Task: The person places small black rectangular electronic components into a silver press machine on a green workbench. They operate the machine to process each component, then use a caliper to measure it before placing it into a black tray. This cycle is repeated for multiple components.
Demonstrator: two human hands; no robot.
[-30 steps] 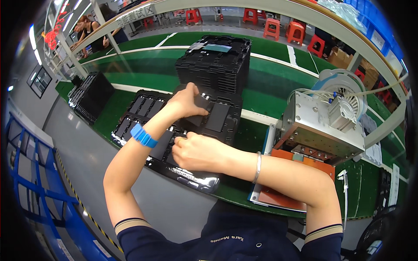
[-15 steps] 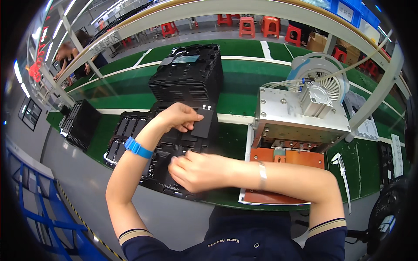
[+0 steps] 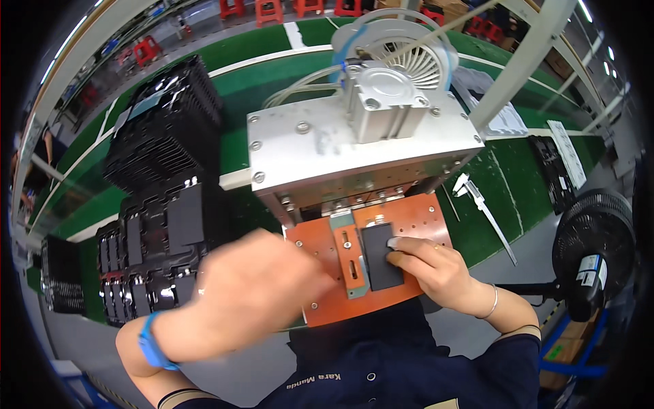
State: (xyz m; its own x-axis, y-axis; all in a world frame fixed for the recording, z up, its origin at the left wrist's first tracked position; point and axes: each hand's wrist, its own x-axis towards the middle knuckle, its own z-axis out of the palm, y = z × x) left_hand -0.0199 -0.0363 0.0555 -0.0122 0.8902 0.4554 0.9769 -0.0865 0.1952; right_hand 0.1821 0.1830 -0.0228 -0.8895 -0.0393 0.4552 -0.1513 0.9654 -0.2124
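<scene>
My right hand [image 3: 436, 269] rests its fingertips on a flat black rectangular part [image 3: 378, 262] and holds it down on an orange fixture plate [image 3: 422, 218]. The plate sits under a grey metal press [image 3: 340, 150] with a pneumatic cylinder on top. My left hand [image 3: 252, 293], blurred by motion, hovers over the plate's left end; I cannot tell whether it holds anything. It wears a blue wristband [image 3: 148, 341]. A green-grey guide strip [image 3: 347, 255] runs along the part's left side.
A black tray of similar parts [image 3: 150, 252] lies left of the press, with a tall stack of black trays [image 3: 163, 129] behind it. Another black tray [image 3: 61, 279] is far left. A metal hand tool [image 3: 484, 204] and a black fan [image 3: 593, 238] are to the right.
My view swung from the black tray to the press. My right hand went from the tray to the orange plate with the black part; my left hand left the tray and moves right.
</scene>
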